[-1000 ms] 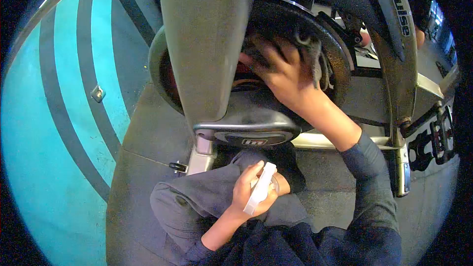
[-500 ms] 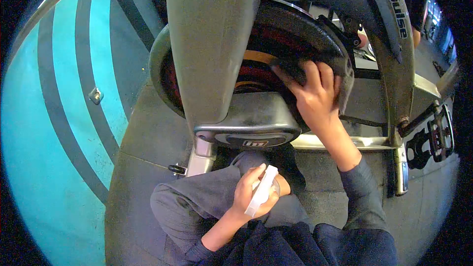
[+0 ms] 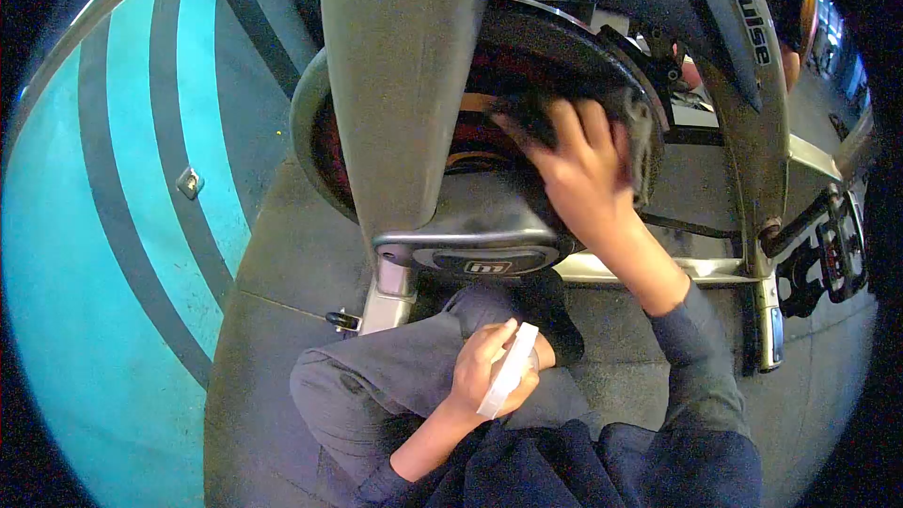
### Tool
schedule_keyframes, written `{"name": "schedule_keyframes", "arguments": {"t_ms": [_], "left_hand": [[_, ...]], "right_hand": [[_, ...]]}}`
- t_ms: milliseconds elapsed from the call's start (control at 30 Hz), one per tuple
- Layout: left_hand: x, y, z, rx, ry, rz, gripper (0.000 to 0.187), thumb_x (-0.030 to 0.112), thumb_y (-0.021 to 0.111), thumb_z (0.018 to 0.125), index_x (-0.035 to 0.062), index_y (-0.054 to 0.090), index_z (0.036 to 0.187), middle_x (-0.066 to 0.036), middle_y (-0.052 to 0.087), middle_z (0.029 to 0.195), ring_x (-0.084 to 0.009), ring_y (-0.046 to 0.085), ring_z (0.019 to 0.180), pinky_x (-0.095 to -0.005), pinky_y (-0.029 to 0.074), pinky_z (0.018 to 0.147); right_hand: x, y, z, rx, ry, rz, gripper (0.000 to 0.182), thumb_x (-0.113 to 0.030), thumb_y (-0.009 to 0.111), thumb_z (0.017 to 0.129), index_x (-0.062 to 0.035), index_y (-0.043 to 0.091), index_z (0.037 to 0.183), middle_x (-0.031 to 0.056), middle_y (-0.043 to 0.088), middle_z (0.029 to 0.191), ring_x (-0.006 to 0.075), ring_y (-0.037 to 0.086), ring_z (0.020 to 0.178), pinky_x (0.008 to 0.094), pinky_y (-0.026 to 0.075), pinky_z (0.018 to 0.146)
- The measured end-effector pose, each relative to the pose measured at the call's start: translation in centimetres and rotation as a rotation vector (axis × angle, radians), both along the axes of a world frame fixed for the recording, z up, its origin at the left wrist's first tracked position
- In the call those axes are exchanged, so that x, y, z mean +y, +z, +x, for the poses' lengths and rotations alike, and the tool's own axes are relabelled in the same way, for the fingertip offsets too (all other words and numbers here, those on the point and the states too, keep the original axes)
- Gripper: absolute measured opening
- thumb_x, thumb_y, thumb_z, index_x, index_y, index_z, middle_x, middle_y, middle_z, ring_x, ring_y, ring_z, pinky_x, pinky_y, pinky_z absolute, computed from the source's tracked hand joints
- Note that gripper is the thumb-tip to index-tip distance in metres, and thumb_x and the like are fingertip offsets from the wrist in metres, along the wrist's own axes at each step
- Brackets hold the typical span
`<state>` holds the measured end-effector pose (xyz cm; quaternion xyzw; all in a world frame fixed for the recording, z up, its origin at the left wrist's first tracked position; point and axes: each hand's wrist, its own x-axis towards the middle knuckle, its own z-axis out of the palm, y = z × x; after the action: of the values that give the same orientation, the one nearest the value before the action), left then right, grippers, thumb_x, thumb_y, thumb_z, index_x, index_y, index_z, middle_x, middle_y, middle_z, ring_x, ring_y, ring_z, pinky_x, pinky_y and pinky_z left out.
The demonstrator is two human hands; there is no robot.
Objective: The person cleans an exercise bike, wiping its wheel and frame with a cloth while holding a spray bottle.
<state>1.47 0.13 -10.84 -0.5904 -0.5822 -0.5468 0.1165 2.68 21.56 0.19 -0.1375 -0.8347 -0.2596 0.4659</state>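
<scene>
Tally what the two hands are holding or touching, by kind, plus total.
Cloth, under right hand: 1
Spray bottle, in left hand: 1
Flywheel, being wiped: 1
Total: 3

Turquoise floor (image 3: 56,254) with grey stripes — white bottle (image 3: 509,383).

Gym floor and bike parts off to the sides
A teal floor (image 3: 94,254) with dark curved stripes lies left, a small metal plate (image 3: 189,182) on it; a black pedal (image 3: 840,254) sits far right
</scene>
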Motion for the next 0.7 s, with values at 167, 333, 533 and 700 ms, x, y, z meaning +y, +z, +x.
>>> {"name": "schedule_keyframes", "arguments": {"t_ms": [167, 333, 533, 700], "left_hand": [[0.1, 0.6, -0.1, 0.108, 0.039, -0.001, 0.062, 0.008, 0.070, 0.068, -0.0067, 0.041, 0.120, -0.021, 0.057, 0.099, -0.0349, 0.061, 0.079, -0.0404, 0.052, 0.070], [0.2, -0.7, -0.6, -0.078, -0.046, 0.036, 0.062, 0.008, 0.069, 0.070, -0.0073, 0.039, 0.122, -0.021, 0.057, 0.102, -0.0334, 0.061, 0.079, -0.0416, 0.052, 0.072], [0.0, -0.4, -0.6, -0.123, -0.017, 0.005, 0.059, 0.010, 0.067, 0.074, -0.0079, 0.037, 0.122, -0.019, 0.062, 0.100, -0.0322, 0.063, 0.082, -0.0406, 0.051, 0.076], [0.1, -0.5, -0.4, -0.120, -0.010, -0.023, 0.060, 0.011, 0.068, 0.074, -0.0079, 0.037, 0.123, -0.019, 0.062, 0.100, -0.0326, 0.063, 0.083, -0.0404, 0.051, 0.077]], "right_hand": [[1.0, -3.0, 3.5, -0.025, -0.107, -0.022, 0.044, -0.016, 0.055, 0.071, -0.0337, 0.067, 0.109, 0.0039, 0.053, 0.105, 0.0235, 0.049, 0.096, 0.0345, 0.040, 0.069], [0.6, -1.3, 2.0, -0.011, -0.088, -0.001, 0.045, -0.017, 0.054, 0.072, -0.0349, 0.066, 0.112, 0.0034, 0.053, 0.103, 0.0227, 0.049, 0.093, 0.0345, 0.039, 0.070], [-0.6, 1.5, -4.1, 0.036, 0.094, 0.005, 0.046, -0.023, 0.054, 0.074, -0.0263, 0.061, 0.120, 0.0047, 0.056, 0.115, 0.0270, 0.051, 0.104, 0.0475, 0.041, 0.088], [-0.3, 1.6, -4.5, 0.026, 0.190, 0.046, 0.041, -0.022, 0.056, 0.072, -0.0259, 0.066, 0.112, 0.0081, 0.051, 0.126, 0.0296, 0.045, 0.112, 0.0500, 0.036, 0.093]]}}
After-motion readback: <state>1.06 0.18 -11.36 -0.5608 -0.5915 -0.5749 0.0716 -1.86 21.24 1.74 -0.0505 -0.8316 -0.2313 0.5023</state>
